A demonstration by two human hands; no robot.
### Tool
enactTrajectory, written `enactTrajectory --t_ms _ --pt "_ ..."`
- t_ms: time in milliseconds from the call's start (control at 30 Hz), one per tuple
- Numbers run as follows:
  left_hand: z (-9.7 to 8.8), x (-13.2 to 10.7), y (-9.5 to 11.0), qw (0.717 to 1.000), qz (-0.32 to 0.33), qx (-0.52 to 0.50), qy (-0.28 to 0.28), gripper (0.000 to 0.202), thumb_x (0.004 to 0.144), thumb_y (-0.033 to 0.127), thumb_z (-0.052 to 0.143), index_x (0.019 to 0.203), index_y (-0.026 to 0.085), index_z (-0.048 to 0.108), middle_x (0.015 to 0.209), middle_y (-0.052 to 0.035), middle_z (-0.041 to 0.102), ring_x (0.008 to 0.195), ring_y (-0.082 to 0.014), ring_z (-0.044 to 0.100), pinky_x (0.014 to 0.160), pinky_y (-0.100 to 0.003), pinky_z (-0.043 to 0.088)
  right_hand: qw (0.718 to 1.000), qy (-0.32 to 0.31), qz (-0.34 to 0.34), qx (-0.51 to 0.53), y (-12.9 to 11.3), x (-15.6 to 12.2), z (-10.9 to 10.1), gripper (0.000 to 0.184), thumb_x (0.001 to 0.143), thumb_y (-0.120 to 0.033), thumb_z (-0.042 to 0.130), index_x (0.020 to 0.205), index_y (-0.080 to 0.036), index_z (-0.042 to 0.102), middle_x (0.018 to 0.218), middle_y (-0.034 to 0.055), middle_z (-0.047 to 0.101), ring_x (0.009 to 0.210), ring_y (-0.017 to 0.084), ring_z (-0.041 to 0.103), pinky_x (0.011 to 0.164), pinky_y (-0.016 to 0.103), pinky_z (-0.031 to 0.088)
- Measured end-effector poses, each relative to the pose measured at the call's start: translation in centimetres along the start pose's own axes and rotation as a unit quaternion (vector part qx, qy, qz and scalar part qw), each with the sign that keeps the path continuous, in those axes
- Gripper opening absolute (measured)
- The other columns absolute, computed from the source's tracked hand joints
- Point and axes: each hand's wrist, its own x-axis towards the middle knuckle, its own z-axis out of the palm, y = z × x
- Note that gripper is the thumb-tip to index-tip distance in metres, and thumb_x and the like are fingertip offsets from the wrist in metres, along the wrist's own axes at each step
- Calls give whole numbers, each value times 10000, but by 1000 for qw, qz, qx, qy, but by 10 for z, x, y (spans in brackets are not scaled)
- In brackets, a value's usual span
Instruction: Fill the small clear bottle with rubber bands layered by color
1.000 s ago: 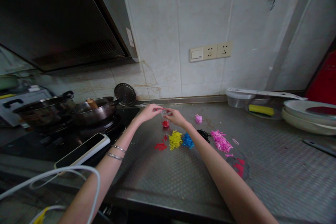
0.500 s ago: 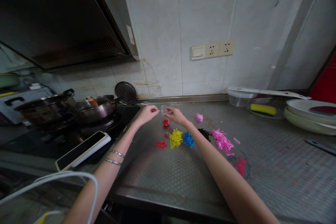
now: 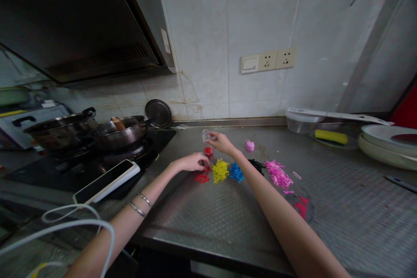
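Right grip point(image 3: 220, 142): one, bare hand, closed with thumb and fingers on a small clear bottle point(image 3: 206, 135). Bottle just left of the right grip, roughly upright, red bands point(image 3: 207, 151) at its bottom; contact of base with desk not certain.

Left grip point(image 3: 197, 162): one, bare hand, fingers bent downward, nearer the wearer than the bottle; whether a band is pinched cannot be told. Bracelets point(image 3: 138, 209): two, silver-coloured, on the left forearm behind that grip.

Red pile point(image 3: 202, 178): small loose bands, at and just below the left fingertips. Yellow pile point(image 3: 220, 170): just right of the left grip. Blue pile point(image 3: 236, 173): next to the right, beside the right forearm. Black pile point(image 3: 257, 166): beyond the blue, right of the right grip. Pink lump point(image 3: 249, 145): one, small, right of the right grip. Pink pile point(image 3: 278, 174): farther right, past the black. All on a grey metal desk point(image 3: 202, 217).

Phone-like slab point(image 3: 104, 180): one, dark face, white edge, left of the left grip.

Pan point(image 3: 124, 137) and pot point(image 3: 55, 134): well left of both grips, on a black hob. Yellow sponge point(image 3: 331, 137) and stacked plates point(image 3: 387, 154): well right of the right grip.
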Motion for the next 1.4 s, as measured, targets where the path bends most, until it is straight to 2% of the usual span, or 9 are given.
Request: enactTrajectory --t_ms 267,467,667,833,1033,1167,1267,1400 --pt "-4 -1 5 999 -12 -7 -29 136 691 155 542 767 161 655 781 -20 618 709 -113 533 668 -192 376 1000 3 -9 -6 0 0 1 402 732 -327 573 1090 -147 546 980 76 631 761 154 610 685 254 464" --pt "-8 -10 1 997 -21 -42 -62 155 709 200 534 787 144 656 756 -21 642 671 -107 544 636 -184 378 1000 5 -2 -5 1 0 1 407 729 -320 577 1101 -157 545 977 75 635 784 162 608 706 269 468" --pt "-7 -16 6 998 -57 -40 7 193 706 290 560 804 146 644 692 -11 637 610 -101 528 584 -186 357 1000 2 -4 -5 0 -1 1 424 732 -328 573 1114 -149 536 986 83 632 786 167 609 692 263 469" --pt "-2 -18 11 995 -84 -32 -30 272 679 403 588 742 143 641 633 -7 623 554 -96 503 538 -196 331 1000 1 -2 -6 -2 -1 0 433 732 -330 574 1121 -144 531 995 85 630 784 165 610 699 262 467" --pt "2 -18 9 995 -82 -37 -33 348 618 469 628 741 143 624 626 -3 608 556 -96 499 512 -194 314 1000 -1 0 -3 -4 -2 -1 434 737 -324 572 1129 -142 528 1016 95 624 797 160 612 710 254 467" --pt "3 -19 13 996 -84 -6 -35 395 596 518 622 745 152 619 658 -7 607 560 -99 500 503 -197 311 1000 0 -1 -8 -1 -1 0 433 738 -326 570 1129 -143 528 1020 93 623 802 159 611 715 256 469" --pt "4 -20 21 993 -98 58 -23 412 583 547 613 743 167 616 694 -17 614 592 -117 516 514 -205 322 1000 0 -3 -11 1 0 1 435 738 -328 569 1126 -136 528 1018 94 622 781 156 613 704 257 473" --pt "3 -21 29 984 -120 130 -9 340 608 496 608 760 192 621 743 -24 624 666 -147 546 533 -214 333 1000 0 -2 -5 2 0 2 440 740 -328 568 1132 -134 523 1030 101 615 752 148 616 683 249 477"
